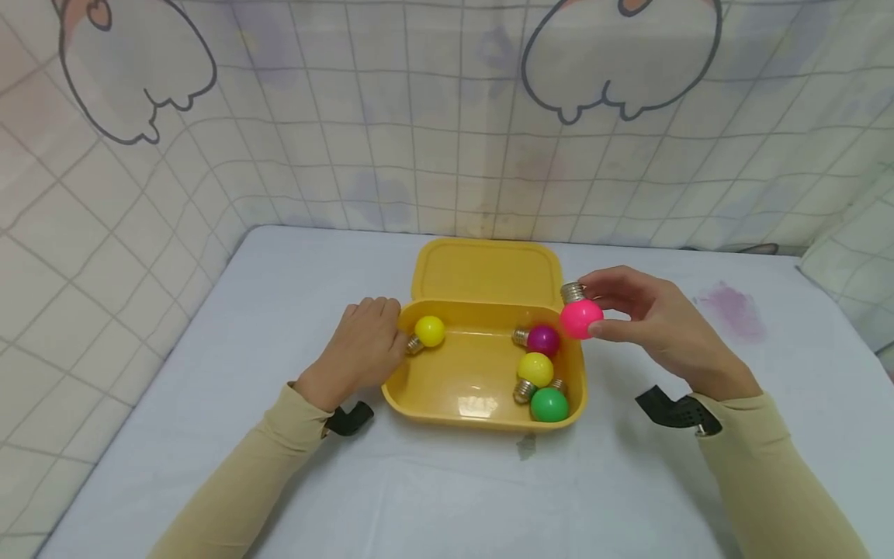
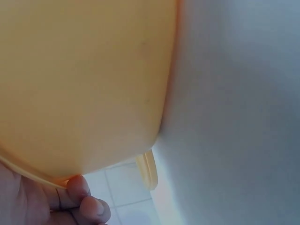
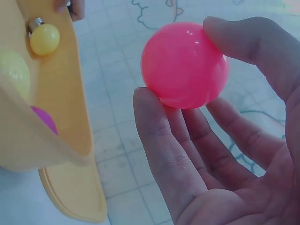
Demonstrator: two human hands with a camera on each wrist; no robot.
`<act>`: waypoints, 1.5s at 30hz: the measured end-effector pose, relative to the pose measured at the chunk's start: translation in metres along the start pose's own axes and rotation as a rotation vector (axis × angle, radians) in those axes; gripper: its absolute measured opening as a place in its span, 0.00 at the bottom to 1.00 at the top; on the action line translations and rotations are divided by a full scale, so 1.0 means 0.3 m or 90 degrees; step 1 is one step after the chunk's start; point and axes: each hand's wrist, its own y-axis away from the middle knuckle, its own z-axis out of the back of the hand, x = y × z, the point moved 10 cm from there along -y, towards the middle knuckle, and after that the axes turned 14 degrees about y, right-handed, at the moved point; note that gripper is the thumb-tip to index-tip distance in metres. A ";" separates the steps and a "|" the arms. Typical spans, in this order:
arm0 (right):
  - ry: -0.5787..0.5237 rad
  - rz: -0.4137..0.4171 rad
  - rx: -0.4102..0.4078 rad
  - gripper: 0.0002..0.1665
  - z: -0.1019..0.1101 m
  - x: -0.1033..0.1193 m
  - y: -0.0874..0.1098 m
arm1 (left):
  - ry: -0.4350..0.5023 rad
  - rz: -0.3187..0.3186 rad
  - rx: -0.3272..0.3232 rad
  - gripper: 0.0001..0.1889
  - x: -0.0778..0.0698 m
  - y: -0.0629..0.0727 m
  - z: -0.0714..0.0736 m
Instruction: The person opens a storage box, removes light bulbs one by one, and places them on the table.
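My right hand (image 1: 649, 318) pinches a pink light bulb (image 1: 580, 319) between thumb and fingers, its silver screw base pointing up, above the right rim of a yellow plastic box (image 1: 447, 425). My left hand (image 1: 366, 345) grips the box's left rim, fingers curled over it; in the left wrist view its fingertips (image 2: 78, 187) show at the rim. Inside the box lie a yellow bulb (image 1: 429, 331) at the left, and at the right a purple bulb (image 1: 543, 341), another yellow bulb (image 1: 535, 369) and a green bulb (image 1: 549, 404).
The box's lid (image 1: 486, 272) lies folded back behind it on the white table (image 1: 293, 279). A curtain (image 1: 447, 147) with a grid print hangs along the back and left. A dark cord (image 1: 757, 248) lies at the back right edge.
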 end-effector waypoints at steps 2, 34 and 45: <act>0.002 -0.003 -0.006 0.29 0.007 -0.011 0.002 | 0.000 -0.009 -0.007 0.08 -0.002 0.002 0.002; 0.002 -0.050 -0.029 0.30 0.069 -0.214 -0.041 | 0.017 -0.039 -0.031 0.07 0.005 0.010 0.010; 0.107 -0.116 0.010 0.34 0.055 -0.299 -0.052 | 0.019 -0.047 -0.037 0.07 -0.008 0.006 0.008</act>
